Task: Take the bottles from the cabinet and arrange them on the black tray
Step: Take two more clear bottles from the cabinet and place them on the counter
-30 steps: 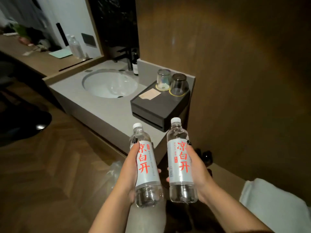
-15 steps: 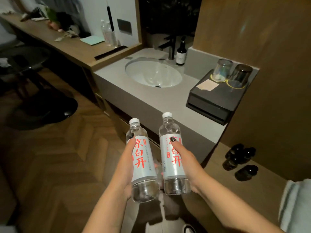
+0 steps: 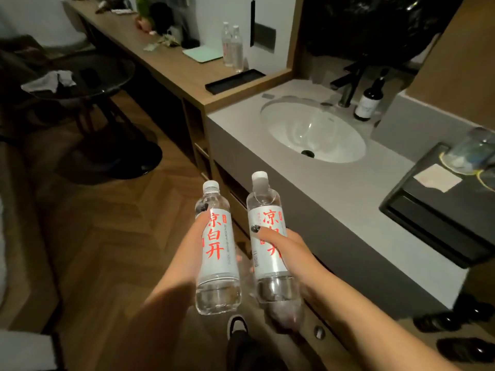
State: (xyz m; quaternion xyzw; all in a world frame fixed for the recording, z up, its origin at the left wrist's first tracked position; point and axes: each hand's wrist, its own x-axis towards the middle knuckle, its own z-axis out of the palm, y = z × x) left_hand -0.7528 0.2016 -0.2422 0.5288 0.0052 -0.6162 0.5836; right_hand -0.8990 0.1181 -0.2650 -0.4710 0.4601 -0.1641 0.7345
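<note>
— Starting at the left, what is she carrying?

— The left hand point(image 3: 194, 236) is wrapping round the left bottle point(image 3: 217, 253) at its label, thumb lying up the front, fingers curling behind. It is hanging out over the wood floor point(image 3: 107, 236), well short of the counter point(image 3: 334, 204).

— And beside it?

— The right hand point(image 3: 289, 245) is gripping the right bottle point(image 3: 269, 236) the same way, thumb pressing across the red lettering. The two bottles are riding just beside each other, a narrow gap between them.

— Which way are they pointing?

— Both caps are pointing up and away from her, toward the counter, bases toward her body. The long axes are running nearly parallel, each tilting forward rather than standing plumb.

— How are they going to handle?

— I am judging them full, sealed plastic: some weight, thin walls that give under a squeeze, smooth film on the label. Mid-body is the right place to be holding, where the wall is straight; the clear ribbed bottom looks slicker.

— Where are they going?

— My guess is the narrow black tray point(image 3: 235, 81) on the wooden counter point(image 3: 171, 68) at the back left, with two more bottles point(image 3: 232, 48) standing just behind it. Further right are the sink point(image 3: 313, 129), a dark pump bottle point(image 3: 368, 103) by the tap, and a black box point(image 3: 442, 204) with upturned glasses point(image 3: 471, 153) at the edge.

— Any risk?

— Being tall and narrow, they could be tipping if set down still tilting.
</note>
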